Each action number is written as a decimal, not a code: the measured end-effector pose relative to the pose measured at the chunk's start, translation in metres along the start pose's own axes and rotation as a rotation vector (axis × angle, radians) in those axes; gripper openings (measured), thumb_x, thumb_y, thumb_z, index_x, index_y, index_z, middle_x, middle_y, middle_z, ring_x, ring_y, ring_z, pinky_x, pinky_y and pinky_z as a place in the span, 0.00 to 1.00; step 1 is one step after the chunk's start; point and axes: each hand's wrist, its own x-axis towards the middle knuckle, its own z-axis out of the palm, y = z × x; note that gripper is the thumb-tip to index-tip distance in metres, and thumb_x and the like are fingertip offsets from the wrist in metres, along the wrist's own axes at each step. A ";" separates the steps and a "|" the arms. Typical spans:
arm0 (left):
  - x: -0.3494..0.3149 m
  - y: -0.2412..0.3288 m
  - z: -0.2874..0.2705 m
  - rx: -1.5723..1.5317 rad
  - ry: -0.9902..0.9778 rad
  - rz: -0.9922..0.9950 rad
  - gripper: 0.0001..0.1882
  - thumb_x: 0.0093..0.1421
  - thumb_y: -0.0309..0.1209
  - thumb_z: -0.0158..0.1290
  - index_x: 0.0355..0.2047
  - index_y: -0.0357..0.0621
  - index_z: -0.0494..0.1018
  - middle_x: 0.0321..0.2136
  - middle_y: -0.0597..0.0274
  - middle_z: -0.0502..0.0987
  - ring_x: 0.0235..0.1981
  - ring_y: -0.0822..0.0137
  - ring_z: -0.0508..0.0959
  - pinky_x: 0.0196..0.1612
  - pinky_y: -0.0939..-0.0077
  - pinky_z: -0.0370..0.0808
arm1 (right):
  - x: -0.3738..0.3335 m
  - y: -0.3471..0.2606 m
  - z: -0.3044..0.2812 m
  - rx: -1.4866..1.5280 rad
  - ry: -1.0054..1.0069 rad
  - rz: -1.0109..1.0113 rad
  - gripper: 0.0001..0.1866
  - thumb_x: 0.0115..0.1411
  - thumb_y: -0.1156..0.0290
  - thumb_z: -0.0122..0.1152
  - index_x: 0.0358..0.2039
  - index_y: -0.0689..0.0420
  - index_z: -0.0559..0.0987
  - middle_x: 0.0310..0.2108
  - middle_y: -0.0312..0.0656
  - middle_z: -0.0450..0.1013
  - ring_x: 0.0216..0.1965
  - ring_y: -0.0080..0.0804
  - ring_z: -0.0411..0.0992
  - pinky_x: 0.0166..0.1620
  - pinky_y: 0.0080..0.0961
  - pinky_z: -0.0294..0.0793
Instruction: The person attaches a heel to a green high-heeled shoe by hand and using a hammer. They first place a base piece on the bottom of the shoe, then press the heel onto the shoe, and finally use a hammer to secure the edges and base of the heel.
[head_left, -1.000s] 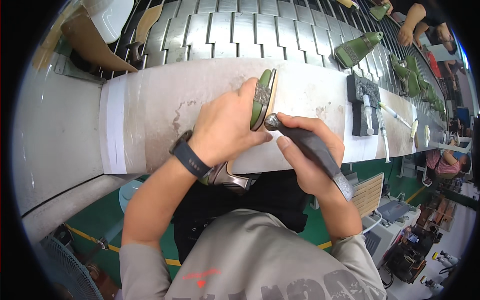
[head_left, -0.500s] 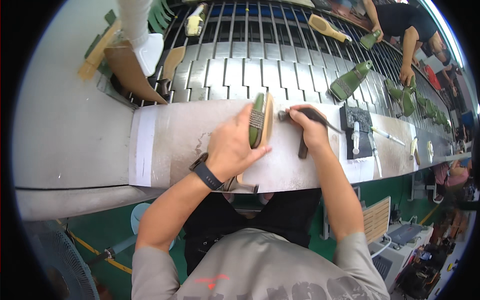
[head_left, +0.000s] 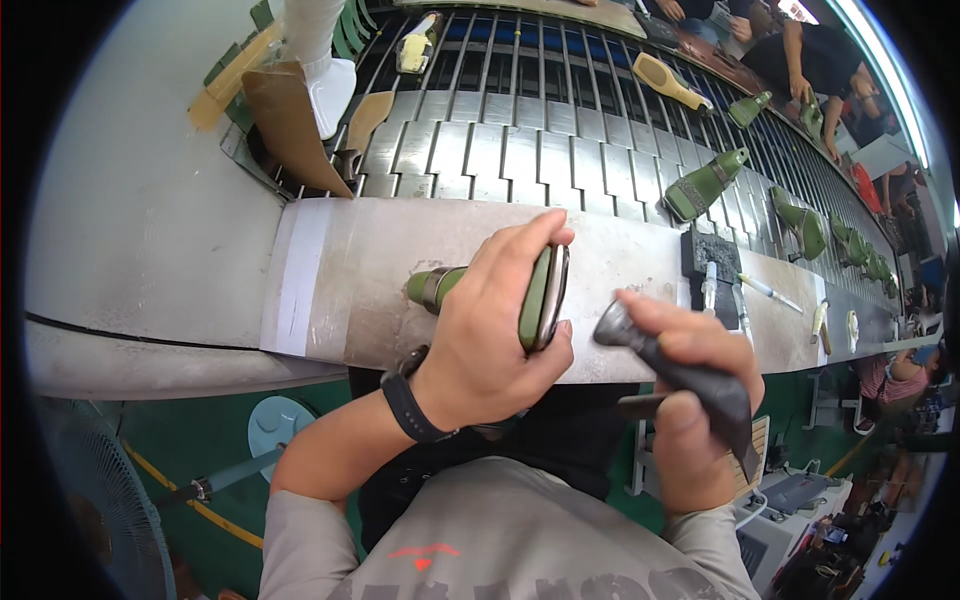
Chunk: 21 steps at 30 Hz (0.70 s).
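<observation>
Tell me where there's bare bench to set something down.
Stains aside, two patches of the bench look bare: one between the white strip and the held green shoe, another between the left hand and the black block, beyond the hammer. It's crowded around the block, where syringes lie.

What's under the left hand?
Under the bare left hand: a smooth green tapered shoe with a dark band. Visible: a banded green end left of the hand, a dark-edged green part on its right, by the thumb. Covered, can't tell: everything between.
</observation>
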 end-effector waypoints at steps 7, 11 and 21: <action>-0.015 0.004 0.018 0.019 0.085 0.028 0.38 0.50 0.17 0.62 0.65 0.33 0.68 0.56 0.42 0.78 0.55 0.44 0.80 0.58 0.59 0.76 | 0.026 -0.017 -0.011 -0.157 -0.320 0.211 0.17 0.59 0.80 0.70 0.48 0.68 0.81 0.50 0.59 0.83 0.55 0.49 0.83 0.60 0.41 0.81; -0.021 0.002 0.019 0.037 0.093 0.084 0.43 0.42 0.15 0.63 0.64 0.33 0.69 0.55 0.40 0.77 0.54 0.38 0.79 0.57 0.51 0.77 | 0.035 -0.013 -0.016 -0.123 -0.297 0.269 0.16 0.60 0.79 0.69 0.48 0.70 0.80 0.48 0.57 0.84 0.54 0.43 0.83 0.59 0.36 0.81; -0.095 -0.012 0.021 0.109 0.108 0.297 0.38 0.59 0.26 0.61 0.67 0.28 0.60 0.60 0.34 0.74 0.60 0.35 0.77 0.65 0.32 0.71 | 0.016 -0.008 -0.010 0.060 -0.453 0.468 0.16 0.61 0.77 0.71 0.49 0.68 0.82 0.48 0.53 0.84 0.51 0.35 0.84 0.57 0.31 0.81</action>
